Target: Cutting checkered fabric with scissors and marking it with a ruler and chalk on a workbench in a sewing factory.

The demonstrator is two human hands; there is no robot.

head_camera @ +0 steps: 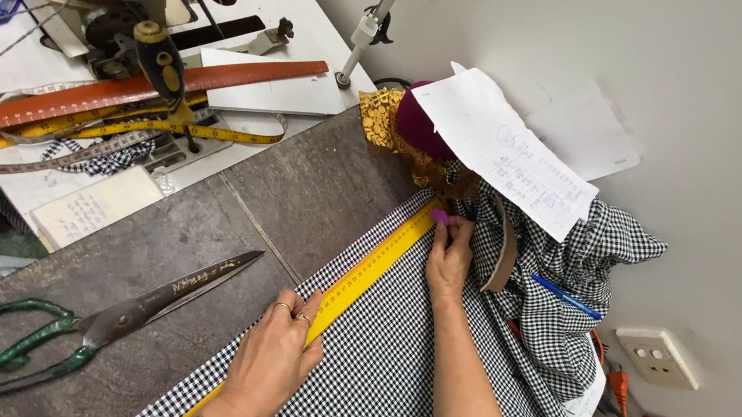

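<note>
Pressing flat on the yellow ruler (372,269), the left hand (273,358) spreads its fingers, nothing clasped, pinning that stiff straightedge onto the black-and-white checked fabric (392,371) near the counter's (206,248) front edge. Up at the ruler's far end, the right hand (449,258) has its grip pinched shut on a small purple chalk piece (440,216), tip touching the cloth just beside the ruler. The fabric is a fine woven gingham, smooth under the hands and bunched into soft folds toward the right edge, where a blue pen (565,297) lies in the creases. Big steel scissors (83,326) with green-wrapped handles rest on the dull grey counter at the left, their handles cut off by the frame. A creased handwritten paper (510,154) covers something maroon at the back; what it is, hard to say.
</note>
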